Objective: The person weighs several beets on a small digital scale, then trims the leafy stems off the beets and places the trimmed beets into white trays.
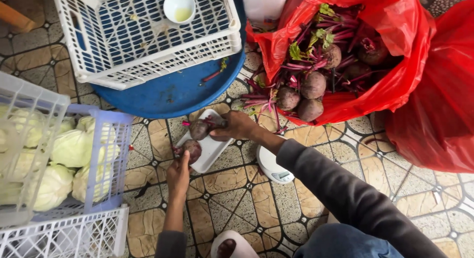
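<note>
My right hand [238, 125] holds a dark red beetroot [200, 128] over the far end of a white rectangular tray [211, 150] that sits on a small white scale [274, 167] on the tiled floor. My left hand [178, 174] grips a second beetroot [192, 149] at the tray's near left edge. Both hands are closed on their beetroots. An open red plastic bag [390, 85] behind the tray is full of beetroots with purple stalks and leaves [316, 55].
A white slatted crate [143, 65] holding a small white bowl [179, 6] rests on a round blue lid [173, 95]. Lavender and white crates [111, 139] of pale green cabbages [69, 149] stand at left. Another red bag [439, 115] lies at right. My foot in a slipper [229, 245] shows below.
</note>
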